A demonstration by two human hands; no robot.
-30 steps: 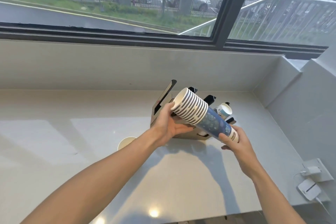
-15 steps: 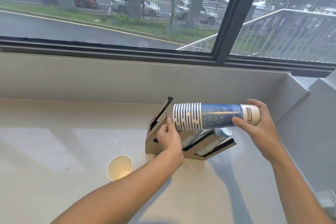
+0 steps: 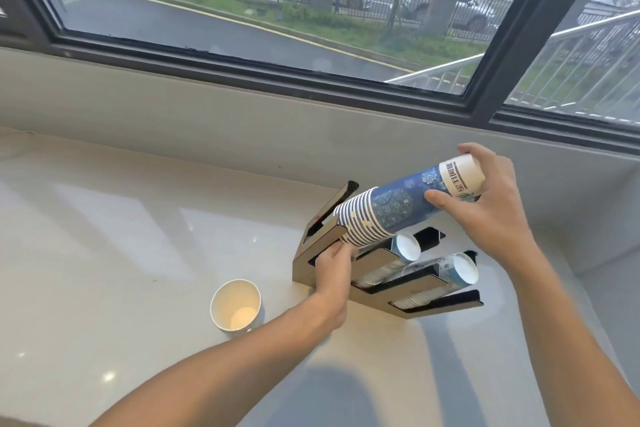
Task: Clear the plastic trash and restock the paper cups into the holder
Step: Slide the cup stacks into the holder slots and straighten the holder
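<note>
A long stack of blue-and-white paper cups (image 3: pixel 398 207) lies tilted above the brown slotted cup holder (image 3: pixel 308 265), rims down-left at the holder's far-left slot. My right hand (image 3: pixel 491 215) grips the stack's raised base end. My left hand (image 3: pixel 334 270) rests on the holder's front wall just under the rims, fingers curled on it. Two other cup stacks (image 3: pixel 405 248) (image 3: pixel 460 269) lie in the holder's nearer slots, bases pointing right. A single paper cup (image 3: pixel 236 308) stands upright on the counter left of the holder.
The pale glossy counter (image 3: pixel 121 253) runs along a low grey wall under a dark-framed window (image 3: pixel 485 104). A grey wall closes the right side. The holder sits near the counter's back right corner.
The stack has tilted, its base end rising up-right and its rims dropping to the holder's far-left slot. My left hand has slid down onto the holder's front wall.
</note>
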